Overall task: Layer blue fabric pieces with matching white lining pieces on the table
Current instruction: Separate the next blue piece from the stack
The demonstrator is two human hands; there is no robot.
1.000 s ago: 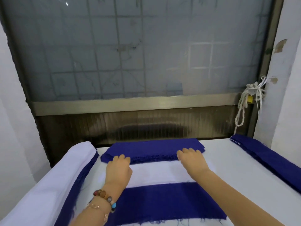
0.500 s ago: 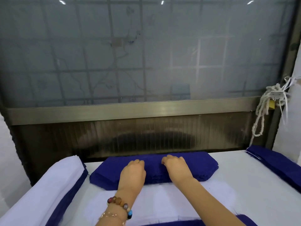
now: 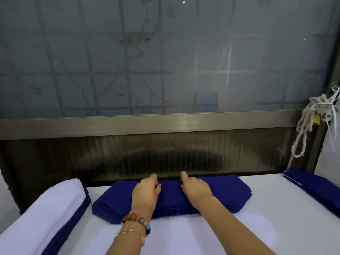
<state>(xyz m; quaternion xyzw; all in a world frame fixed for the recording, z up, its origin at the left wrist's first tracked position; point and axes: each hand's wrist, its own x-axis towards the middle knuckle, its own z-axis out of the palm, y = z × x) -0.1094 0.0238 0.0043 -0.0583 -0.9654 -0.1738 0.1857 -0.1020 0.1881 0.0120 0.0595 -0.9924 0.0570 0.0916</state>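
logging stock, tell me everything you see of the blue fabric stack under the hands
The blue fabric stack is a thick pile of dark blue cloth pieces, long with clipped corners, its near edge layered and frayed. It lies flat at the far edge of the table by the dark panel, a white lining piece just before it. The left hand and right hand rest on top near the middle, index fingers reaching the far edge; whether they pinch a layer is unclear.
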